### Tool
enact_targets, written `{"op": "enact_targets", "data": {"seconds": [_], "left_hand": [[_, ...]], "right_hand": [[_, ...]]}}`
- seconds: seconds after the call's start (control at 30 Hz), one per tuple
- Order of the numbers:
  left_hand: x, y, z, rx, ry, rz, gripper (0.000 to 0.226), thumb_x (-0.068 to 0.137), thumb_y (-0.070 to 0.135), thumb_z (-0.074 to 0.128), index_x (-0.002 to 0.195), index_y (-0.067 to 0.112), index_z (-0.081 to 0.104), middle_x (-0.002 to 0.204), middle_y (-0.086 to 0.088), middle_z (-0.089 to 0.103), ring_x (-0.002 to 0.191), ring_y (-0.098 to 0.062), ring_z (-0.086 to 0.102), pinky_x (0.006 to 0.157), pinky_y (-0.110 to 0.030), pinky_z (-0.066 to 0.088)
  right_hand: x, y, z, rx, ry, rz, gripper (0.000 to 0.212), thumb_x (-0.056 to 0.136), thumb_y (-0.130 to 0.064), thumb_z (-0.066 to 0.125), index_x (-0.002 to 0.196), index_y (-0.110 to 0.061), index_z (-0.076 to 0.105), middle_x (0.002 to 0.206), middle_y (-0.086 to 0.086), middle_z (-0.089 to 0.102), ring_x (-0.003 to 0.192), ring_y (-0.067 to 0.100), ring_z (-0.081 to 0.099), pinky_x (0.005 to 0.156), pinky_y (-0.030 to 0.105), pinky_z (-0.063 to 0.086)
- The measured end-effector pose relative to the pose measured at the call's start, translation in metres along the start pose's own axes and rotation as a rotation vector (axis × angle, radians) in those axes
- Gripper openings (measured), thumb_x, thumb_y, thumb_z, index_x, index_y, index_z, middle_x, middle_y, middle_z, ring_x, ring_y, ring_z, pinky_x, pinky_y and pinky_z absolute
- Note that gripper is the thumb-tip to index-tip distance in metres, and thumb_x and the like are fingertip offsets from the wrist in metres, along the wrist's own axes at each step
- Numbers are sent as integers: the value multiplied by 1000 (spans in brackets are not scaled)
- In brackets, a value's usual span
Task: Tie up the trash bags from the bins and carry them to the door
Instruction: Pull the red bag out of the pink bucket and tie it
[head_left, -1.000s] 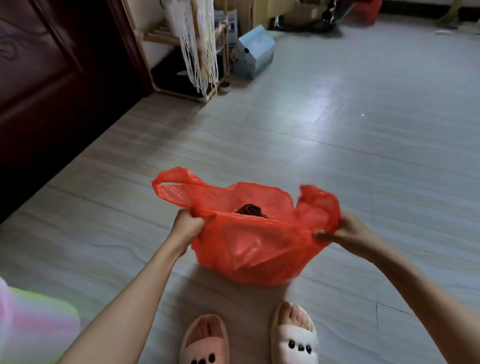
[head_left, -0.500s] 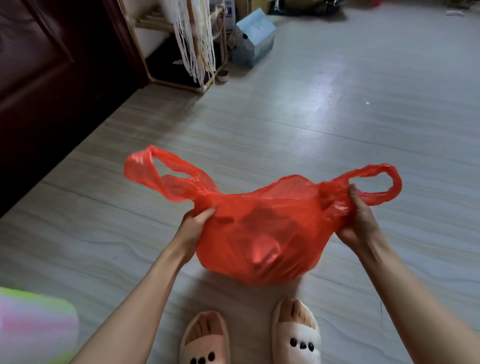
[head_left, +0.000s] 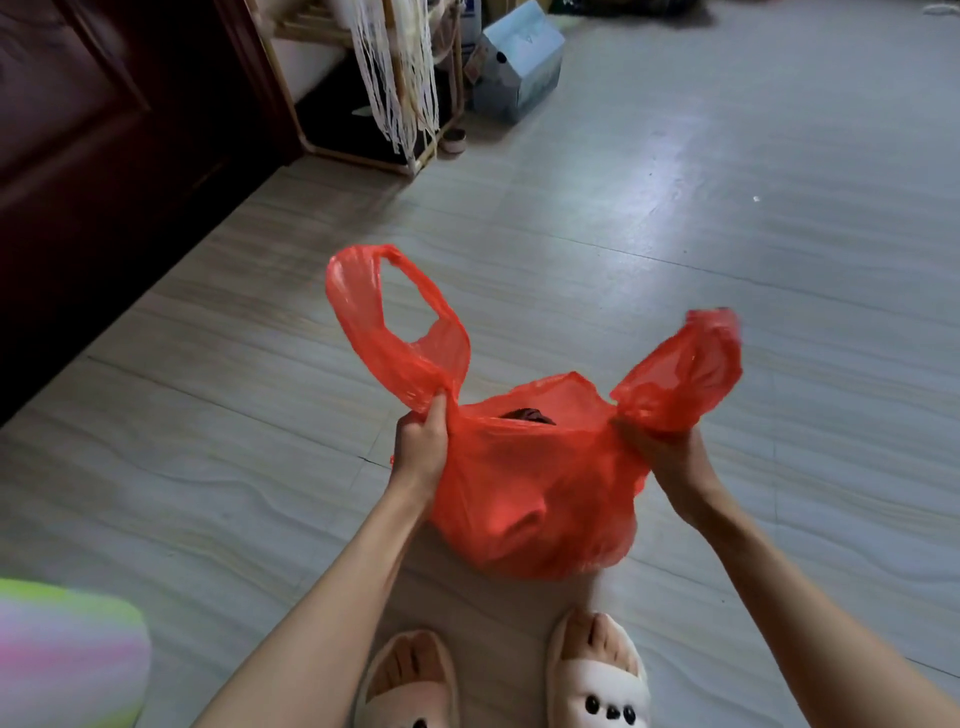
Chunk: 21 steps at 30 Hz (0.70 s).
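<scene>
A red plastic trash bag (head_left: 535, 488) sits on the floor just ahead of my feet. Something dark shows through its open mouth. My left hand (head_left: 421, 447) grips the base of the bag's left handle loop (head_left: 395, 322), which stands up. My right hand (head_left: 670, 452) grips the base of the right handle loop (head_left: 685, 364), which flares up and to the right. The bag is untied.
A dark wooden door (head_left: 104, 156) fills the left side. Further back stand a wooden rack (head_left: 384, 104) with hanging white cords and a pale blue box (head_left: 519, 62). My slippers (head_left: 498, 680) are right behind the bag. A pastel object (head_left: 62, 654) is at lower left.
Both hands have pulled the handle loops from sideways to upright and drawn closer together over the bag. The camera has moved slightly.
</scene>
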<state>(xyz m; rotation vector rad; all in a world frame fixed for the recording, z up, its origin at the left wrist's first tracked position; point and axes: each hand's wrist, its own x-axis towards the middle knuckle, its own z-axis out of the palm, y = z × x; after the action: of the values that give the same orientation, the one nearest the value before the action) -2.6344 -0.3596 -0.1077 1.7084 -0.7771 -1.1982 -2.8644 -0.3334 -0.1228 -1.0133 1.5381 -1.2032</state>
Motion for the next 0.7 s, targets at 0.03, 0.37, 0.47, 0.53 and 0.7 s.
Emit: {"op": "enact_targets", "data": {"seconds": [0.03, 0.37, 0.47, 0.53, 0.7], "left_hand": [[1, 1, -2, -33, 11, 21, 35, 93, 31, 50, 63, 15, 57, 73, -3, 59, 77, -19, 54, 74, -31, 42], [14, -20, -1, -223, -222, -189, 63, 91, 58, 35, 69, 10, 70, 70, 1, 72, 61, -13, 67, 60, -22, 55], [6, -20, -6, -379, -548, -320, 62, 87, 57, 38, 80, 8, 75, 86, -10, 74, 77, -19, 71, 71, -28, 59], [3, -28, -13, -298, -648, -300, 38, 77, 37, 64, 96, 4, 69, 94, -14, 71, 82, -21, 70, 78, -33, 57], [1, -49, -11, -176, -483, -245, 17, 80, 0, 61, 96, 1, 66, 80, -6, 72, 75, -20, 66, 71, -26, 57]], "right_hand": [[2, -2, 4, 29, 23, -13, 23, 81, -2, 65, 78, -24, 62, 80, -3, 63, 62, -8, 59, 69, 25, 52], [8, 7, 19, 565, -37, 319, 25, 93, -26, 48, 98, -8, 66, 79, 7, 74, 72, 18, 71, 66, 32, 59], [5, 13, 25, 590, 61, 335, 34, 96, -29, 42, 87, -6, 66, 66, 6, 73, 62, 16, 70, 58, 31, 59], [5, 17, 27, 561, 174, 335, 30, 95, -31, 45, 81, -14, 66, 65, 3, 72, 63, 15, 69, 60, 31, 58], [1, 22, 43, 335, 287, 261, 24, 94, -38, 46, 84, -21, 60, 87, 4, 64, 83, 21, 64, 79, 36, 52]]}}
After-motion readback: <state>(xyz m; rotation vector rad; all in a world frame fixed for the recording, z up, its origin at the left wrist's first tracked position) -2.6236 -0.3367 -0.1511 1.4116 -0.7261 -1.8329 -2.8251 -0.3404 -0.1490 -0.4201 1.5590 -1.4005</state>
